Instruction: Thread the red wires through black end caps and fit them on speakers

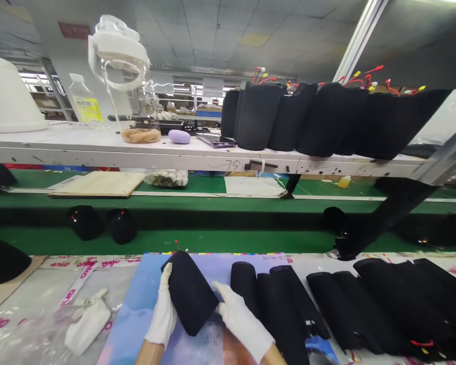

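Note:
A black, fabric-covered flat sleeve (193, 294) is tilted between my white-gloved hands, with a red wire tip showing at its far end. My left hand (163, 312) grips its left side, thumb along the upper edge. At the lower right corner, my right hand (243, 319) pinches the sleeve with thumb and fingers. Underneath lies a blue and pink printed board (137, 299). Close to my right hand, several similar black sleeves (245, 284) lie side by side on the board.
More black pieces (387, 299) with wires lie at right. A white glove (89, 322) rests on plastic sheeting at left. Above the green conveyor (213, 241), a shelf (197, 154) carries a clear bottle (131, 96), a phone (216, 139) and a row of black sleeves (260, 116).

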`<state>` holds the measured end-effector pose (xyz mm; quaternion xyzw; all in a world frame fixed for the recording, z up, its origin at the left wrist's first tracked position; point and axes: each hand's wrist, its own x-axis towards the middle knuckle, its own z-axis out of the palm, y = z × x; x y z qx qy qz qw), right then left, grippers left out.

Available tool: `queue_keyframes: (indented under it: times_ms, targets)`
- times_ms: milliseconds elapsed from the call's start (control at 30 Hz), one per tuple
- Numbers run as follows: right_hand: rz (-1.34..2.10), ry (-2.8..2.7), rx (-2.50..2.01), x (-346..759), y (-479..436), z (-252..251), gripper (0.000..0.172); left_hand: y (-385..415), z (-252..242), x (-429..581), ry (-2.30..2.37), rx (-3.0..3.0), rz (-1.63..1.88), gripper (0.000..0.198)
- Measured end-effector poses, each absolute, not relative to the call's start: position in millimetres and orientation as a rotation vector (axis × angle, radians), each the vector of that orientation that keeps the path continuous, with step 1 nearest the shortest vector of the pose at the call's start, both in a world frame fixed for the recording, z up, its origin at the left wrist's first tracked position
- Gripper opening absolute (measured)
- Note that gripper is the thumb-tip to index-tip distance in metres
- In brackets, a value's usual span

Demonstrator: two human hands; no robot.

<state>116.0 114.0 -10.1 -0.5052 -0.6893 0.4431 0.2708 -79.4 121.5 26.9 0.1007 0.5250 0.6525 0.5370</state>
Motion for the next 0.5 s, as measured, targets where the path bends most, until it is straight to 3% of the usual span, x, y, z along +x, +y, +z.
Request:
queue_keyframes:
  times_ms: [233, 300, 400, 433, 500]
  targets:
    - [0.939, -2.1, -1.571, 124, 111, -18, 0.033, 115, 44, -83, 1.108, 0.054, 1.544, 0.042]
    - [0.901, -2.152, -1.546, 127, 112, -10, 0.051, 108, 43, -81, 1.092, 0.041, 1.527, 0.039]
    - [0.85, -2.229, -1.421, 122, 111, 9, 0.102, 101, 38, -73, 1.066, 0.016, 1.498, 0.042]
    - [0.825, -2.241, -1.331, 117, 110, 15, 0.111, 100, 36, -69, 1.053, 0.015, 1.492, 0.044]
    - [0.791, -2.203, -1.092, 104, 111, 25, 0.109, 100, 32, -66, 1.007, 0.058, 1.494, 0.043]
